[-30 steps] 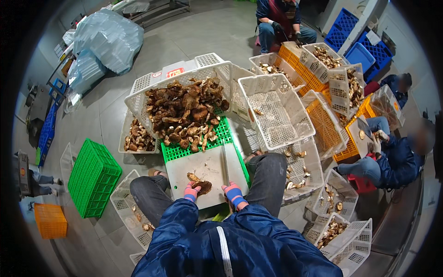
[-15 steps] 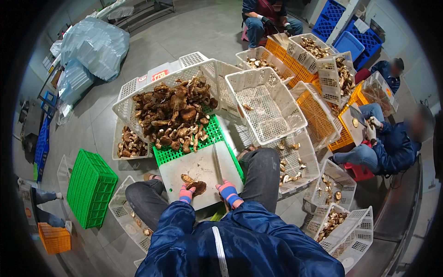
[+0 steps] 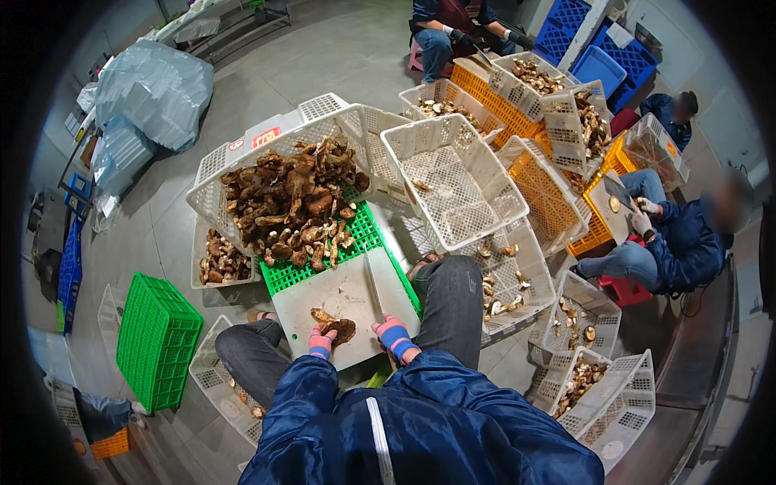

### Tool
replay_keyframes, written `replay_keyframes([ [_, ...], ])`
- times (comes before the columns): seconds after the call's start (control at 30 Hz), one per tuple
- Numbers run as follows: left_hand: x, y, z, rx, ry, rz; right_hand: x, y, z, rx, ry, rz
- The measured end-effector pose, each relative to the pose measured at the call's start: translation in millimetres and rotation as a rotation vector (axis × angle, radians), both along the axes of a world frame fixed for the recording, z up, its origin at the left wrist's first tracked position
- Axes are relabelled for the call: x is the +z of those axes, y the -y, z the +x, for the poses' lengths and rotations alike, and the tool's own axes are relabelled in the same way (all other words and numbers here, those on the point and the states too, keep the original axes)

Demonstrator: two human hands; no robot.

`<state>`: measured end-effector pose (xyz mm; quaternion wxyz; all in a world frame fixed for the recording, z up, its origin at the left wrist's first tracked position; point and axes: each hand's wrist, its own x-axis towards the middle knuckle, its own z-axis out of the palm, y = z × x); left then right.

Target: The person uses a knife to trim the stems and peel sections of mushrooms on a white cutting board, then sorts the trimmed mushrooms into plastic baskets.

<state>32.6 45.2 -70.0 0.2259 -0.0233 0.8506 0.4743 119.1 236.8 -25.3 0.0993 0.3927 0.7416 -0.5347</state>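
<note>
My left hand [image 3: 322,341], in a pink and blue striped glove, is closed on a brown mushroom [image 3: 343,330] lying on a pale cutting board [image 3: 295,301]. The mushroom's dark cap points right and its lighter stem reaches up and left. In the same kind of glove, my right hand [image 3: 394,334] grips a knife [image 3: 373,283] whose long blade points away from me, right of the mushroom and apart from it. The board lies across a green plastic crate [image 3: 381,230] between my knees. Past it, a tipped white basket [image 3: 212,196] spills a heap of brown mushrooms [image 3: 295,198].
An almost bare white basket [image 3: 453,182] stands ahead right, above another with cut mushrooms [image 3: 508,303]. More baskets line my right side. A co-worker [image 3: 687,242] sits at the right; another [image 3: 453,36] sits at the back. A green crate [image 3: 158,339] stands left.
The scene has shifted slightly left in view. Both hands keep their hold on mushroom and knife. At the lower left, a passing person's legs have moved in front of the orange crate.
</note>
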Motion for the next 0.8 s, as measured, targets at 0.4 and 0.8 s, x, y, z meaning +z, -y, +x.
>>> replay_keyframes([
  [0.4,-14,11,-2,0.041,-0.002,0.031,19,3,-3,0.063,0.058,0.072],
  [0.8,14,-5,4,0.017,0.026,0.017,-7,0,1,0.028,0.009,0.060],
])
